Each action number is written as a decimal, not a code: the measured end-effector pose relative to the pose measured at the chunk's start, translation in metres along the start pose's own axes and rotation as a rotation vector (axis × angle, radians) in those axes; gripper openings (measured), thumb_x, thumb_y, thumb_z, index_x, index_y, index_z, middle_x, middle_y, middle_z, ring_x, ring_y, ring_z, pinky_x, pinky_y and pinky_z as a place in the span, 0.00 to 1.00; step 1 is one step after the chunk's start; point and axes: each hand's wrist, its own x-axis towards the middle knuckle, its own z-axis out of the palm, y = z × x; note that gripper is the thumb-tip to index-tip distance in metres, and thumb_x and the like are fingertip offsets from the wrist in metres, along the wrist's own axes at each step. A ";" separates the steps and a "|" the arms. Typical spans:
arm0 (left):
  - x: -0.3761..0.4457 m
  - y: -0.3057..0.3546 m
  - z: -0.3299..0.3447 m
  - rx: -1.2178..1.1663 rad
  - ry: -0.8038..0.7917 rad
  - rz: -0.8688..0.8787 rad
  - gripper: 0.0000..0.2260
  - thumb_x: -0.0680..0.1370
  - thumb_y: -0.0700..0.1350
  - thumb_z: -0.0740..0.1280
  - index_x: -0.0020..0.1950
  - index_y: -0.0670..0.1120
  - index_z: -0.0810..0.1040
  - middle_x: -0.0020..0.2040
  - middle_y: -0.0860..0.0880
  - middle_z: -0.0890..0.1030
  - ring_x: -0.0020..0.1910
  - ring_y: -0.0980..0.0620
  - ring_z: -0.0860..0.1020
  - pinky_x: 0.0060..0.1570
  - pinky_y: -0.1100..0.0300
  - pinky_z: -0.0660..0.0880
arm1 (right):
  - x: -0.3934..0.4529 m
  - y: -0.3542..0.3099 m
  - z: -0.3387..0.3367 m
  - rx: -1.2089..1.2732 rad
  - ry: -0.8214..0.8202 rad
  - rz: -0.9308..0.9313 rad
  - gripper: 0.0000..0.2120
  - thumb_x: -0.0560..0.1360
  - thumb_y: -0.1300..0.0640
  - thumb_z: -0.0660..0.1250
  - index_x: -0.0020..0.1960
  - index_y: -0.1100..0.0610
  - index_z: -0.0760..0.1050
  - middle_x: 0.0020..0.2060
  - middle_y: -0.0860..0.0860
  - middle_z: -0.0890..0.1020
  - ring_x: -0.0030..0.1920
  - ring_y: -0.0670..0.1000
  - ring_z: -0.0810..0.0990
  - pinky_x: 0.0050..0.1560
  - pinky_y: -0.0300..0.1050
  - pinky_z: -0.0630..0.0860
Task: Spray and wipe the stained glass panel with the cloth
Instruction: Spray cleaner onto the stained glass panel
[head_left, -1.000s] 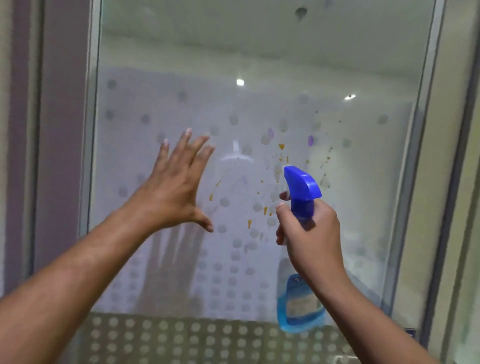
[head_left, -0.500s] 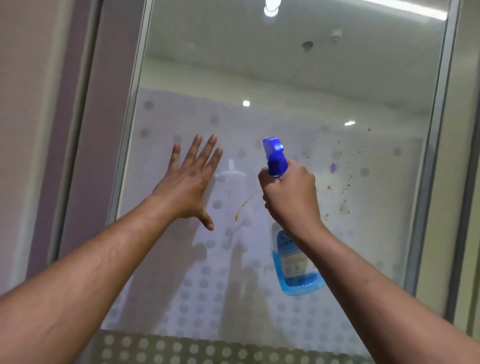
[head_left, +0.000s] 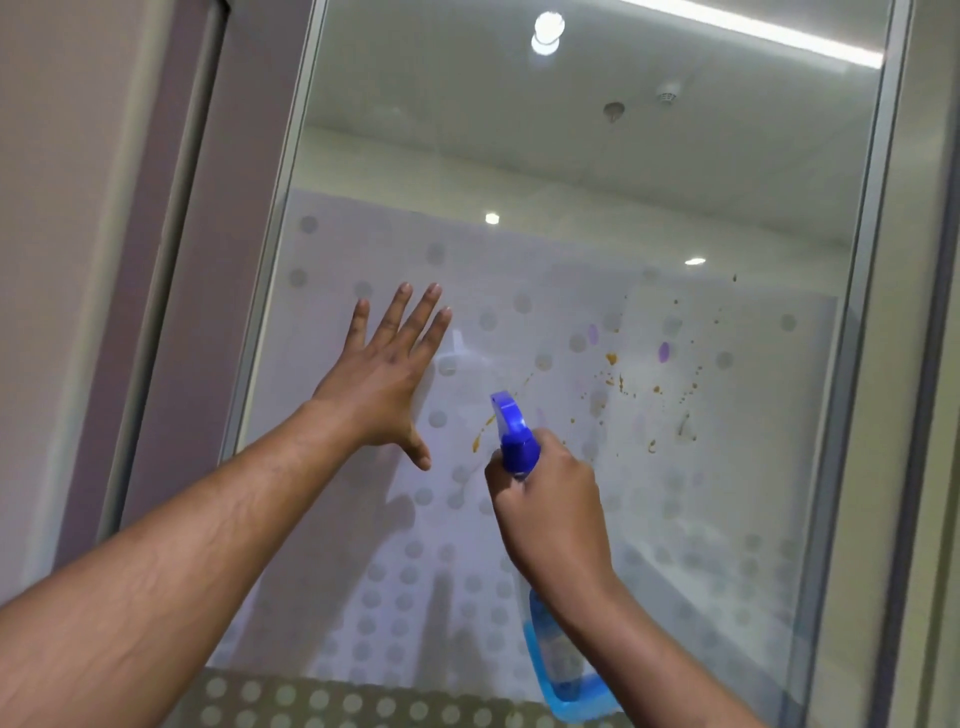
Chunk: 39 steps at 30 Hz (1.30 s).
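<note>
Blue liquid in spray bottle (head_left: 563, 670)

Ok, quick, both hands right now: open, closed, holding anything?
Left hand: open, fingers spread flat toward the glass panel, holding nothing.
Right hand: closed around the neck of the blue spray bottle.

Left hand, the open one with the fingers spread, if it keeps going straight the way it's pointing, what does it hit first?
Most likely the glass panel itself. The left hand is open, palm toward the dotted pane, nothing visible between; depth is unclear, so it may already touch.
</note>
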 end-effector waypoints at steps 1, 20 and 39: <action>0.000 0.000 0.000 0.001 -0.001 0.001 0.80 0.56 0.78 0.78 0.82 0.49 0.22 0.81 0.48 0.18 0.81 0.42 0.20 0.82 0.31 0.33 | -0.004 0.003 0.002 -0.015 -0.010 0.005 0.11 0.79 0.47 0.65 0.41 0.49 0.69 0.32 0.49 0.77 0.33 0.53 0.76 0.32 0.50 0.72; 0.003 -0.003 0.002 -0.029 0.008 0.025 0.82 0.52 0.82 0.74 0.81 0.50 0.20 0.80 0.50 0.17 0.79 0.45 0.17 0.82 0.32 0.32 | 0.046 0.047 -0.079 -0.005 0.165 0.095 0.10 0.73 0.44 0.62 0.37 0.48 0.67 0.29 0.51 0.78 0.32 0.59 0.83 0.37 0.59 0.83; -0.002 -0.007 0.002 -0.073 -0.001 0.018 0.82 0.51 0.81 0.75 0.81 0.51 0.20 0.80 0.51 0.17 0.79 0.46 0.17 0.81 0.33 0.29 | 0.109 0.037 -0.111 -0.042 0.289 0.072 0.08 0.78 0.51 0.68 0.42 0.53 0.75 0.34 0.56 0.84 0.36 0.61 0.85 0.42 0.62 0.85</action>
